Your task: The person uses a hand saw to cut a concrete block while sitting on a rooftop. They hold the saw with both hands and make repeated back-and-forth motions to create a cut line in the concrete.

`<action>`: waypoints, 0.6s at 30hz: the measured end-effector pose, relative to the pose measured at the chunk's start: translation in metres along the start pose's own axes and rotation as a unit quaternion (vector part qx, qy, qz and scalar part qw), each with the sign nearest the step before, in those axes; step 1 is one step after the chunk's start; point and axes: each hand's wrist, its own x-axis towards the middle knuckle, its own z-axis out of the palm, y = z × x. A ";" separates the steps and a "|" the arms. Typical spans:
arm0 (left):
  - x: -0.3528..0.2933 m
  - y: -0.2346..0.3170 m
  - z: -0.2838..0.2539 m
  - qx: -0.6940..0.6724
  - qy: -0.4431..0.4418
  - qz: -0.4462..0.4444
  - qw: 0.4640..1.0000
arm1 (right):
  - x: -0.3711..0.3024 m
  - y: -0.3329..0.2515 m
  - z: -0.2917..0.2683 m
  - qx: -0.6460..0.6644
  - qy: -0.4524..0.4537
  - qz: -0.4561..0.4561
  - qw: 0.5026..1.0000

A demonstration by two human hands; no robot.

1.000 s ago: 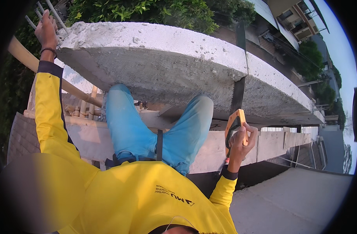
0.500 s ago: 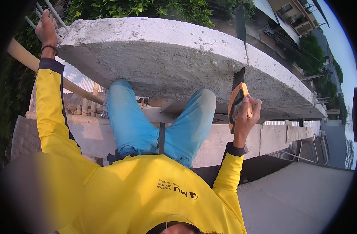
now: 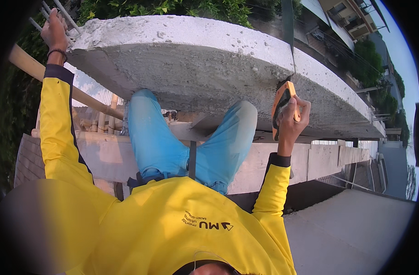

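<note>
My right hand (image 3: 292, 120) is wrapped round the orange and black handle (image 3: 281, 103) of a handsaw. The saw's dark blade (image 3: 288, 23) sits in a narrow cut through a pale, rough wall panel (image 3: 186, 68) and sticks out past its far side. The handle is close to the panel's near face. At the far left, my left hand (image 3: 55, 32) is closed on thin metal rods (image 3: 68, 17) beside the panel's end; a dark band circles that wrist. My knees, in blue trousers (image 3: 157, 137), are up against the panel's near face.
A bamboo pole (image 3: 92, 99) slants below my left hand, with more bamboo behind it. A pale concrete beam (image 3: 253, 172) runs beneath my legs, beside a grey flat surface (image 3: 351, 229). Beyond the panel are green trees (image 3: 168, 7) and a building (image 3: 347, 16) well below.
My right hand has pushed the saw away from me, so its handle is nearer the panel and more blade shows beyond. My left hand stays on the rods.
</note>
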 end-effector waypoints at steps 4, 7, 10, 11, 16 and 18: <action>0.000 0.000 0.001 -0.002 0.005 0.012 1.000 | -0.110 -0.024 -0.052 -0.071 0.025 0.094 0.993; -0.001 -0.001 0.002 0.000 0.035 0.003 0.999 | -0.186 -0.074 -0.063 -0.064 0.060 0.058 0.994; -0.001 -0.001 0.004 0.025 0.051 0.021 0.998 | -0.154 -0.094 -0.032 -0.058 0.042 0.013 0.997; -0.001 0.000 0.005 0.017 0.056 0.023 0.998 | -0.123 -0.088 -0.017 -0.018 0.016 0.016 1.000; -0.004 0.002 0.003 0.015 0.013 0.015 1.000 | 0.012 -0.002 0.000 0.032 -0.041 -0.032 0.998; -0.003 0.001 0.002 0.013 0.015 0.016 1.000 | -0.020 0.006 -0.026 0.022 -0.028 0.026 0.999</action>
